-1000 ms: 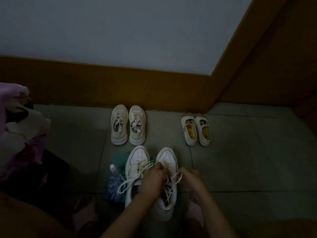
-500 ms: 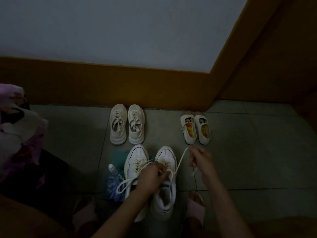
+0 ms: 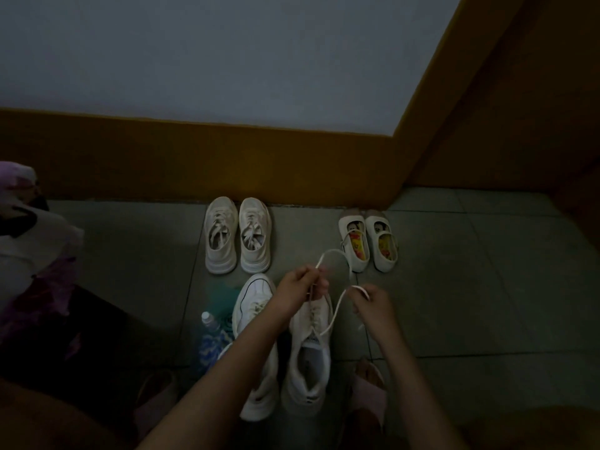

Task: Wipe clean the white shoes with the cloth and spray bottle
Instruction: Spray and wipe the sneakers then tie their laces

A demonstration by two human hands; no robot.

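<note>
On the dim tiled floor [image 3: 454, 287], the near pair of white shoes [image 3: 308, 362] stands together, the left one partly hidden by a forearm. The left hand [image 3: 293, 292] has its fingers curled, pinching the lace [image 3: 334, 254]. The right hand [image 3: 373, 303] pinches the lace's other end. The spray bottle [image 3: 209, 321] and the cloth [image 3: 211, 349] lie just left of the shoes, hard to make out.

- Six shoes lie before you: two white sneakers [image 3: 308, 362] nearest, two pale sneakers [image 3: 221, 251] beyond, two small strap shoes [image 3: 352, 254].
- One loose shoelace [image 3: 331, 251].
- One bottle [image 3: 207, 319].
- One blue cloth [image 3: 212, 349], perhaps; the light is dim.
- Two pink slippers [image 3: 370, 391].
</note>
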